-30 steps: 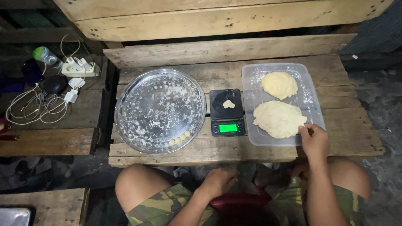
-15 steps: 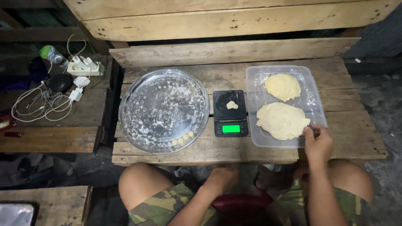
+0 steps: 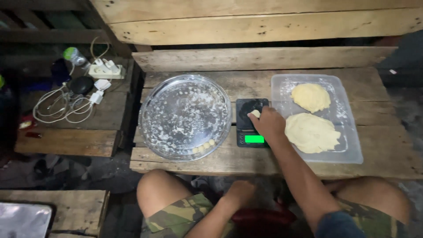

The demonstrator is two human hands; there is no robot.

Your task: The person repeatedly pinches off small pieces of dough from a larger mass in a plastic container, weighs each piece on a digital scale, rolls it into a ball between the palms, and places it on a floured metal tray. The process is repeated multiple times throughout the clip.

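Note:
My right hand [image 3: 268, 124] reaches over the small black scale [image 3: 249, 123] with a green lit display, fingers closed around a small piece of dough [image 3: 255, 113] on its platform. My left hand [image 3: 240, 192] rests low between my knees, fingers curled, holding nothing I can see. Two flat pale dough lumps, one near [image 3: 312, 132] and one far [image 3: 310, 97], lie in a clear plastic container [image 3: 348, 145] right of the scale. A round metal tray [image 3: 185, 116] dusted with flour sits left of the scale, with several small dough balls [image 3: 203, 146] along its near rim.
All of it stands on a low wooden pallet table [image 3: 185, 165]. To the left, a lower wooden bench holds a power strip [image 3: 105, 70], white cables [image 3: 61, 108], a black mouse [image 3: 82, 84] and a plastic bottle [image 3: 73, 54]. Wooden planks rise behind.
My right hand left the near dough lump's edge and moved left onto the scale, over the small dough piece. The view shifted, so everything sits further right in frame. Left hand stayed put.

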